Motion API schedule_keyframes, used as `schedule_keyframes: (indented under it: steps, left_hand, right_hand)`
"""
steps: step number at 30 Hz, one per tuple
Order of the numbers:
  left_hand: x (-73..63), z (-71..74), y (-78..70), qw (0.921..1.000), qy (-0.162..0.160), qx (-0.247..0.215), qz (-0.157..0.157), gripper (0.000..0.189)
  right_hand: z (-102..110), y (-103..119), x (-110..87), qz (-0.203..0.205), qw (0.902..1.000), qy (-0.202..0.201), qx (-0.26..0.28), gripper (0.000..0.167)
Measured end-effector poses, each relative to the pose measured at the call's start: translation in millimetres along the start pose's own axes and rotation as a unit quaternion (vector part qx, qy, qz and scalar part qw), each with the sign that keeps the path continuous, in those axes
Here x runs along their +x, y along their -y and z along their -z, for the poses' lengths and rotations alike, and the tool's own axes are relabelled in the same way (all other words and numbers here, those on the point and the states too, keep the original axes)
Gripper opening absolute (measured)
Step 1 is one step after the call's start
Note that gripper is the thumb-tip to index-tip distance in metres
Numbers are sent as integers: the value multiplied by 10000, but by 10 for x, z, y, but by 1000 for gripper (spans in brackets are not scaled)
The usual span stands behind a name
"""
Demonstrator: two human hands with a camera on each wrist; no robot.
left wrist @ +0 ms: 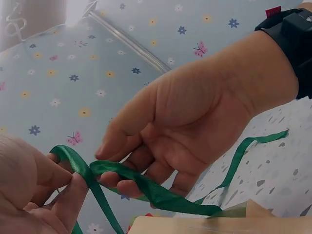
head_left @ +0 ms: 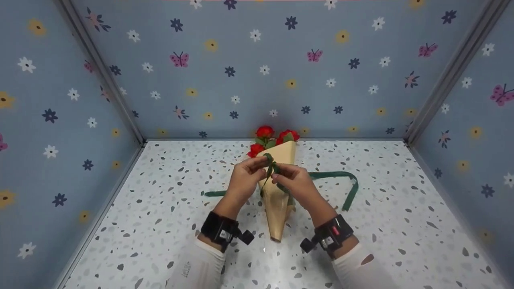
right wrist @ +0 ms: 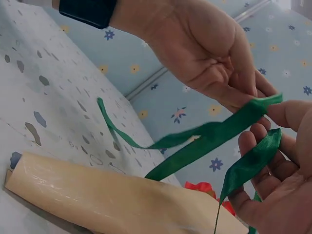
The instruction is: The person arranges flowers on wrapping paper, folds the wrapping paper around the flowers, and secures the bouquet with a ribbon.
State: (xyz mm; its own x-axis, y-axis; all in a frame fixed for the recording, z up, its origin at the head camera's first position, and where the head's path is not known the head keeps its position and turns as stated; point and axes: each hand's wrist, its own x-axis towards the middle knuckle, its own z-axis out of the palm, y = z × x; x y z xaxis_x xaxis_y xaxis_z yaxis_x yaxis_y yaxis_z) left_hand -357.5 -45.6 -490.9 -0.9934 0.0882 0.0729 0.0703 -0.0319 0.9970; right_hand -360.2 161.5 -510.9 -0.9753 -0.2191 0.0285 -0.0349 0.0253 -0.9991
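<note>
Plainly, left fingers (head_left: 258, 161), right fingers (head_left: 286, 168) hold green ribbon (head_left: 331, 174); three red flowers (head_left: 265, 131) countable (head view only).

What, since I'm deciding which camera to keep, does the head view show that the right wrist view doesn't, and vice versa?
Only the head view: the right wristband, the right sleeve and the backs of both hands' working side by side from above.

Only the right wrist view: the palm side of the right hand.

Both: the left hand and right hand holding green ribbon, the tan wrapping, red flowers, speckled tabletop and floral wall.
</note>
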Motion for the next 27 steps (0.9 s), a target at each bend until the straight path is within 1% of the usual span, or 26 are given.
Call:
schedule_keyframes:
  steps: [2,5,7,9,11,13,16,18,21,24,27]
  left_hand:
    - [-15,-6,-5,9991,4,384,-155,38]
    - [-31,3,-7,9951,32,927,-344,37]
    - [-44,15,-4,9918,145,1184,-469,35]
    - [-51,28,11,9879,323,1382,-622,33]
    - [-57,43,32,9850,538,1454,-759,31]
    - [-60,58,55,9832,737,1466,-795,30]
    - [-64,73,80,9828,998,1396,-686,33]
    - [-63,73,90,9824,1084,1405,-584,34]
    - [-65,63,84,9813,1063,1517,-519,32]
    - [-71,57,48,9799,867,1748,-419,25]
    - [-92,64,0,9766,672,1982,-501,16]
  right_hand:
    - [-44,26,-23,66,9995,50,-292,40]
    - [-78,47,-50,88,9983,93,-575,38]
    - [-87,53,-63,146,9976,183,-649,39]
    - [-87,50,-70,241,9975,300,-592,36]
    - [-78,39,-75,317,9975,341,-535,31]
    - [-66,34,-78,337,9979,311,-466,25]
    - [-50,40,-79,192,9989,186,-395,20]
    - [-42,53,-78,42,9994,81,-326,19]
    - [-31,69,-74,-141,9998,-19,-171,20]
    - [-15,73,-71,-283,9995,-51,91,21]
    - [17,68,-63,-424,9986,-4,330,22]
